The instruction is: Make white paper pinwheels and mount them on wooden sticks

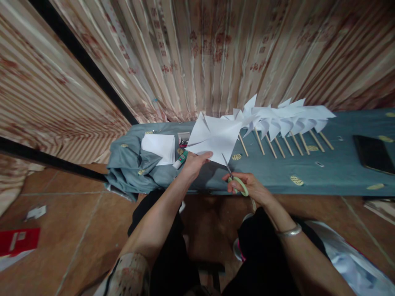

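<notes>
Closest are the person's soft black trousers [259,250], spread above a brown tiled floor [83,213] with pale joints. A smooth, silvery bracelet [290,231] rings the right wrist. The fingers of the right hand [251,186] are curled around the rounded, pale green handles of the scissors [228,169], whose slim metal blades point up to the lower edge of a white paper sheet [216,137]; whether paper lies between them cannot be told. The fingers of the left hand [195,164] pinch that sheet near its lower left edge, thumb flat on top. The sheet is broad, four-sided and slightly bowed, with slits at its left and upper corners, and it is held over the table [268,176].

Grey-green cloth with yellow oval prints covers the table, bunching into thick folds at the left end. There lie a green and white tube [180,160], a small box [184,139] and a stack of paper [159,147]. To the right, white pinwheels [277,119] overlap in a row, their curled, pointed blades on thin, pale sticks [288,147]. Farther right lies a flat black rectangle [373,154]. Behind hangs a pleated beige curtain [210,41] with reddish flowers.
</notes>
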A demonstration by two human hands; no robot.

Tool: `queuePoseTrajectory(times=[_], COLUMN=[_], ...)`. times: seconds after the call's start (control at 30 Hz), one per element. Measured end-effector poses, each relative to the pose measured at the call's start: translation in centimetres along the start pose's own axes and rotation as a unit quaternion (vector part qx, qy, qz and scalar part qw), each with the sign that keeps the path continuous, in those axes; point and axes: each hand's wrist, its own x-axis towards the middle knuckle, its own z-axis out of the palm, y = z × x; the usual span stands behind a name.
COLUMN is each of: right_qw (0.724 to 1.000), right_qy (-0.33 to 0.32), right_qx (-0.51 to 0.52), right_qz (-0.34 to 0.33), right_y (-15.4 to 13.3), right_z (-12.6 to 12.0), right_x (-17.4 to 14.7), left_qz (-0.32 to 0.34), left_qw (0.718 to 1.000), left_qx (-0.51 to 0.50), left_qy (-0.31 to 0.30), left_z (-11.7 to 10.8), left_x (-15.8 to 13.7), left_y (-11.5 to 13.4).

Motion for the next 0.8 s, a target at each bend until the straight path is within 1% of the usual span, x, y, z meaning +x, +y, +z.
queuePoseTrajectory(times=[0.23,0.53,0.8], right_qw=[1.000,0.999,1.000], right_qy=[0.014,0.015,0.022], right_qx=[0.018,0.026,0.011], right_qz=[0.018,0.023,0.015], right_y=[0.07,0.16,-0.04], right_z=[0.14,0.14,0.19], right_x=[0.04,0.14,0.13], left_qz=[0.016,0.012,-0.006], left_qw=[1.000,1.000,0.999], left_qx=[-0.001,0.000,0.023], left_qy=[-0.014,-0.001,-0.034], left_z=[-0.06,-0.09,0.04], left_x=[0.02,-0.02,-0.49], left_y=[-0.10,0.01,-0.69])
